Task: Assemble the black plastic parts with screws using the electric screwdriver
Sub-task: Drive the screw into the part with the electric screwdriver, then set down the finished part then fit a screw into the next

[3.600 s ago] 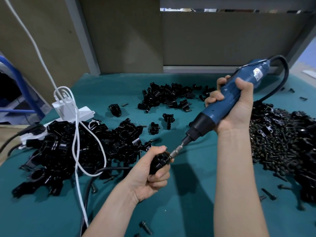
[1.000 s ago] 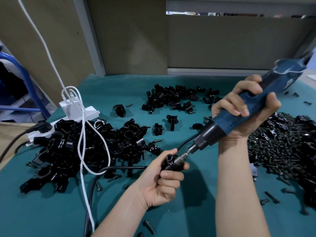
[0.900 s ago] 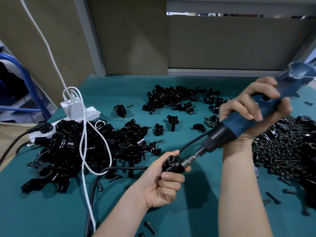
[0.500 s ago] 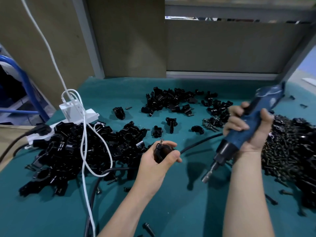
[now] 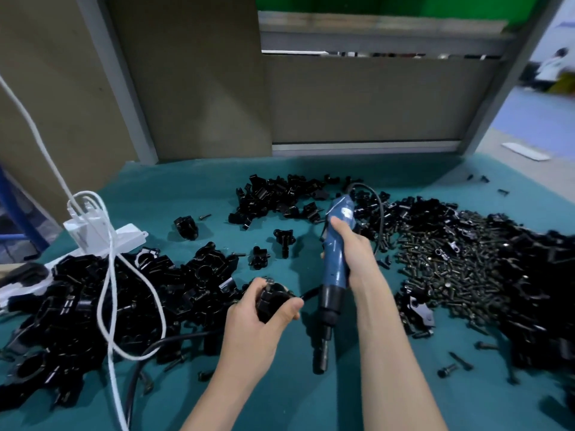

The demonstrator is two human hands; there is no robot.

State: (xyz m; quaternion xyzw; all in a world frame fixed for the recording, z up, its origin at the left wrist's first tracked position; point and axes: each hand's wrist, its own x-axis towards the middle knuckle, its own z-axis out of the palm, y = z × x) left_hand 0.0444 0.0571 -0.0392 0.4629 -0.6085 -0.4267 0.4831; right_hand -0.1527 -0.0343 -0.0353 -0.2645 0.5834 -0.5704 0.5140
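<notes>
My left hand (image 5: 255, 318) grips a round black plastic part (image 5: 273, 298) just above the teal mat, at the edge of the big left pile of black parts (image 5: 102, 300). My right hand (image 5: 353, 247) holds the blue electric screwdriver (image 5: 334, 262) nearly upright, its dark bit end (image 5: 320, 359) pointing down at the mat and apart from the held part. A heap of dark screws (image 5: 451, 262) lies to the right of my right forearm. The screwdriver's black cable (image 5: 378, 213) loops up behind it.
A white power strip (image 5: 102, 237) with white cords (image 5: 109, 290) sits at the left, cords draped over the pile. More black parts (image 5: 280, 194) lie at the back centre and far right (image 5: 544, 275). Loose screws (image 5: 448, 368) dot the teal mat (image 5: 311, 405). Brown panels wall the back.
The screwdriver has come off the held part and swung down to a nearly upright pose, bit toward the mat. My left hand carried the part leftward to the pile's edge.
</notes>
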